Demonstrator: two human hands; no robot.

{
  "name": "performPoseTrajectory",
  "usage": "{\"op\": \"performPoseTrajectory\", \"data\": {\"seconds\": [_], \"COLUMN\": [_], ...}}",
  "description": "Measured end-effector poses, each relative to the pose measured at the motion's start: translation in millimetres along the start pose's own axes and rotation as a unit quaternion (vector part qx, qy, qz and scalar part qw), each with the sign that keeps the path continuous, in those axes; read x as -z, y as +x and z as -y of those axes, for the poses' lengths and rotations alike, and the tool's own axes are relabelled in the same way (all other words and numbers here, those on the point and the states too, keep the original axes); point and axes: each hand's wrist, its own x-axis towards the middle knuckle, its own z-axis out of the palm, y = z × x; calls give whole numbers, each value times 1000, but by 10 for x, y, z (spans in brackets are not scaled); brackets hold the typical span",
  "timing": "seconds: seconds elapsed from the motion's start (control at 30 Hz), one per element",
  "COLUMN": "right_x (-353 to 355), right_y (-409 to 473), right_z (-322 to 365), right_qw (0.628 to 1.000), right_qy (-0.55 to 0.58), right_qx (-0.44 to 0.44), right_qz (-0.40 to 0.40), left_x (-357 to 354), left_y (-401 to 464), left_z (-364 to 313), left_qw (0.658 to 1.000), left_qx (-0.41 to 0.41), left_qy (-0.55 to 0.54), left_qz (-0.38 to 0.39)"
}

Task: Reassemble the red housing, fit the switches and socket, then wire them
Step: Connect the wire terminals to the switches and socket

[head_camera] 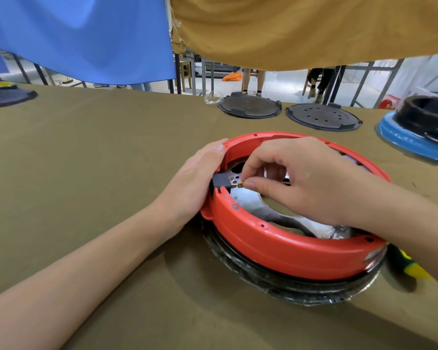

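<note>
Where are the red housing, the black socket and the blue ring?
red housing [283,251], head view, front outer wall
black socket [220,182], head view, its top face
blue ring [412,145], head view, near rim

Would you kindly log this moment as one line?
left hand: steadies red housing | right hand: pinches brass terminal at black socket | wiring: ongoing
</note>
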Motion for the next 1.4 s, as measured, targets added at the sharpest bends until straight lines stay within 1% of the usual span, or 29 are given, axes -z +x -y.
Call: {"op": "performPoseTrajectory", "data": {"seconds": [0.2,0.37,0.5,0.67,0.9,1.1,1.4], "right_x": [-25,-34,-43,-57,-50,-50,-45], "right_y": [10,15,23,27,19,19,27], "right_z": [-1,20,40,56,36,59,73], "right_qw": [1000,999,997,996,998,998,996], "right_qy": [-15,-49,-77,-83,-62,-70,-90], "right_qx": [2,-1,13,27,14,11,21], "right_qz": [-3,1,-10,-10,-8,-3,-3], "left_x": [-6,-17,-22,-26,-23,-28,-53], "left_y": [7,9,2,-3,-4,-7,-15], "left_z": [14,16,14,12,1,15,18], "left_qw": [1000,1000,1000,1000,1000,1000,999], "left_qx": [6,7,15,12,11,9,20], "left_qy": [-1,4,-1,-4,-5,-4,-19], "left_qz": [-2,-13,-13,-17,-14,-15,-42]}}
